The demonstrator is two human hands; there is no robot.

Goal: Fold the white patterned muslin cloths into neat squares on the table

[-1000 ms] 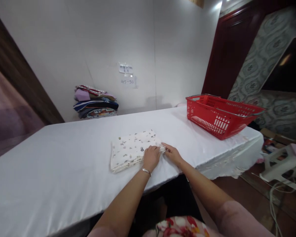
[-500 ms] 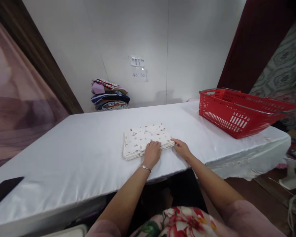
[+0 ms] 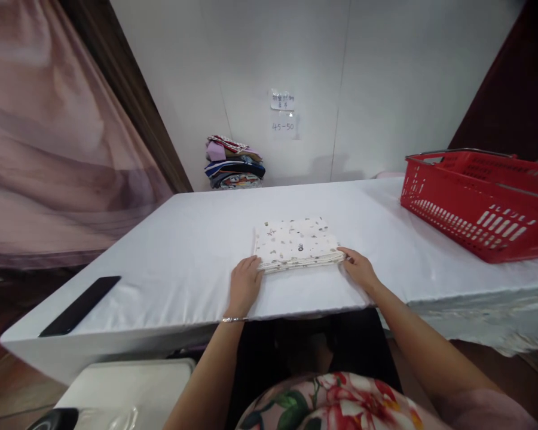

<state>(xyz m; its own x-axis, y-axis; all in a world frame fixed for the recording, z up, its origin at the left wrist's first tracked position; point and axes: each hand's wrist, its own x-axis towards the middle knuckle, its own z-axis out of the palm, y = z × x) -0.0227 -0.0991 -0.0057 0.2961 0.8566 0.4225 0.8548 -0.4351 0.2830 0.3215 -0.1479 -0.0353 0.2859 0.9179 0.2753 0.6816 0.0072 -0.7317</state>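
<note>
A white cloth (image 3: 296, 239) with a small scattered print lies folded in several layers on the white-covered table (image 3: 183, 251). At its near left corner my left hand (image 3: 244, 280), a bracelet on its wrist, has its fingers closed on the folded edge. My right hand (image 3: 359, 269) pinches the near right corner between thumb and fingers. The cloth rests flat, its layered edge facing me. The tips of my left thumb and fingers are partly hidden at the corner.
Against the wall stands a stack of folded fabrics (image 3: 234, 164). A red basket (image 3: 466, 209) sits on the table at the right. A flat black object (image 3: 80, 306) lies near the left edge. Below it is a white stool-like surface (image 3: 125, 382).
My left hand has moved from the middle of the cloth's near edge to its near left corner. The cloth lies straighter. My right hand stays at the right corner. The view has turned left.
</note>
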